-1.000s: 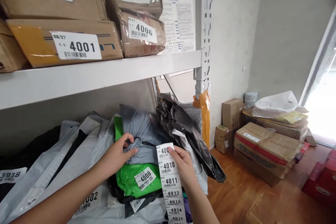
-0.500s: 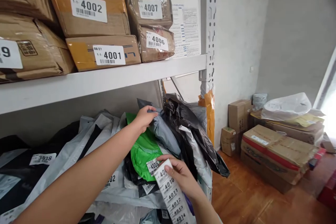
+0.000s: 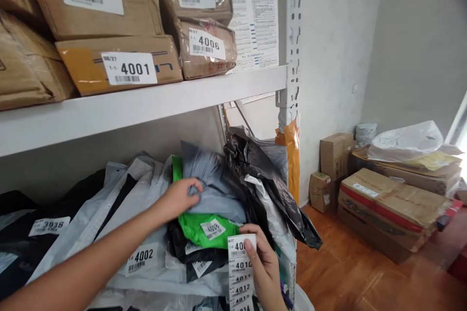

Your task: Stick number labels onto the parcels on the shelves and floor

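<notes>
My left hand (image 3: 187,195) is closed on a grey plastic mailer bag (image 3: 219,194), its fingers pinching the bunched film. Under that bag lies a green mailer bag (image 3: 197,233) with a white 4008 label (image 3: 213,228). Lower right, my right hand (image 3: 264,262) grips a strip of printed number labels (image 3: 240,272) between thumb and fingers. The strip hangs down in front of the lower shelf, and my thumb covers part of its top label. A black plastic bag (image 3: 262,175) leans to the right of the grey one.
Cardboard boxes with number labels, among them box 4001 (image 3: 83,73), stand on the upper shelf (image 3: 146,107). Pale mailer bags (image 3: 127,194) fill the lower shelf leftward. A perforated post (image 3: 292,58) rises at the right. Beyond it, cartons (image 3: 386,204) sit on the floor.
My left hand lifted the top of the grey bag, tilting it rightward, then came down with it over the green bag. The label strip swung left, then moved back right and lower.
</notes>
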